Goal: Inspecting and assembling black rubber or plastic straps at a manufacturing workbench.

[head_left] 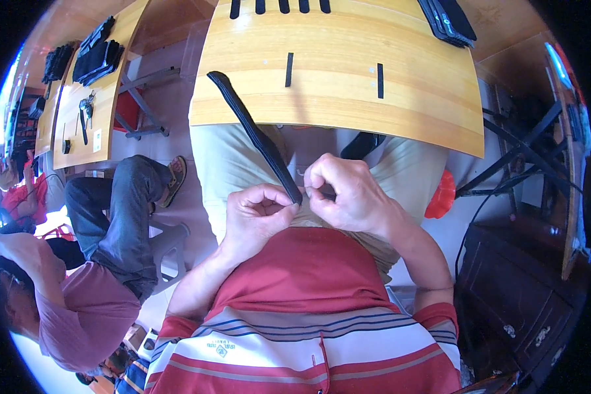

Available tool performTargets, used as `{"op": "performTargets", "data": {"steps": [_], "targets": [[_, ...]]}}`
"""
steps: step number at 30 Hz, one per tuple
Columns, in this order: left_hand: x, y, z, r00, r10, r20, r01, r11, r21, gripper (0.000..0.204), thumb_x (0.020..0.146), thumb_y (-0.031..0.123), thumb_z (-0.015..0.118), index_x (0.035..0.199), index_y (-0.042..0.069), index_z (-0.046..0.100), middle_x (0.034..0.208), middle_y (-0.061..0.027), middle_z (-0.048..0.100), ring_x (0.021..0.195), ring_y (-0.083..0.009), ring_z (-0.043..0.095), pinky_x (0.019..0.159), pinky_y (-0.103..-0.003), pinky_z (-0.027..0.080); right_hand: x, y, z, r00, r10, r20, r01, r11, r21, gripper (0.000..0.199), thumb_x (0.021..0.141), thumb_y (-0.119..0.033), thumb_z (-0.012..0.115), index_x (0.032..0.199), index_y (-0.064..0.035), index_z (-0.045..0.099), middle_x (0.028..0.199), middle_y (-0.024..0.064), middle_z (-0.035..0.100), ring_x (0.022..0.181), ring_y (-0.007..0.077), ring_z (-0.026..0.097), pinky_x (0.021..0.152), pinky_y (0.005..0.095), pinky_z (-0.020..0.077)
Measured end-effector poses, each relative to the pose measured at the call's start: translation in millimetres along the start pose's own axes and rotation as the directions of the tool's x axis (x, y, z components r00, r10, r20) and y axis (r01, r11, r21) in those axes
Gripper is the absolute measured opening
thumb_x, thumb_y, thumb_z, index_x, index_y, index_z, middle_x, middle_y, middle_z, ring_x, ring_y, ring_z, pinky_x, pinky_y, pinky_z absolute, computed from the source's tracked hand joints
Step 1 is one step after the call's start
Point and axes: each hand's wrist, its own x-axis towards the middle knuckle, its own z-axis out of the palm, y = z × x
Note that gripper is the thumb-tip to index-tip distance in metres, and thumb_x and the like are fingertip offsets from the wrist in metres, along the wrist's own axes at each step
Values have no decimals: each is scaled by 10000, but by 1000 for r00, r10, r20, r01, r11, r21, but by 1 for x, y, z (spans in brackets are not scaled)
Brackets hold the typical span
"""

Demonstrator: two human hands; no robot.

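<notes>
Left of center, a long black strip (259, 138) is slanting down-right from over the bench (341, 108); the left hand (259, 215) is pinching its lower end; just right of that end, the right hand (349, 192) is pressing its fingers together, their contents unclear.

Long black strip (257, 134), slightly bent, slanting, pinched at lower end
</notes>
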Motion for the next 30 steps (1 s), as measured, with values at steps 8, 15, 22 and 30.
{"op": "performTargets", "data": {"steps": [8,15,22,30], "targets": [[4,4,-3,999,-28,19,30,995,-92,80,873,-11,702,943,-15,663,912,-49,684,810,-72,635,733,-202,528,0,-6,-5,996,12,90,-35,965,260,291,744,61,740,1007,-10,635,921,82,630,811,190,675,710,299,567],[6,0,-8,999,-26,47,34,982,-183,70,903,11,674,966,-11,655,889,-55,688,803,-72,637,723,-198,526,3,-11,3,997,-59,-55,63,996,66,306,708,34,786,988,8,666,993,97,651,834,227,683,692,311,574],[4,2,-10,998,-23,55,34,976,-217,74,912,15,662,973,-22,643,898,-81,693,822,-94,650,743,-212,536,1,-7,11,980,-117,-159,136,984,112,217,702,38,788,892,28,685,953,127,681,803,222,696,663,298,575],[0,2,-8,1000,4,8,-2,962,-271,73,895,-10,673,960,-28,645,898,-87,695,821,-102,655,753,-219,538,1,-8,16,978,-126,-165,146,982,118,217,698,37,789,890,21,688,973,128,681,803,220,697,665,298,576]]}}
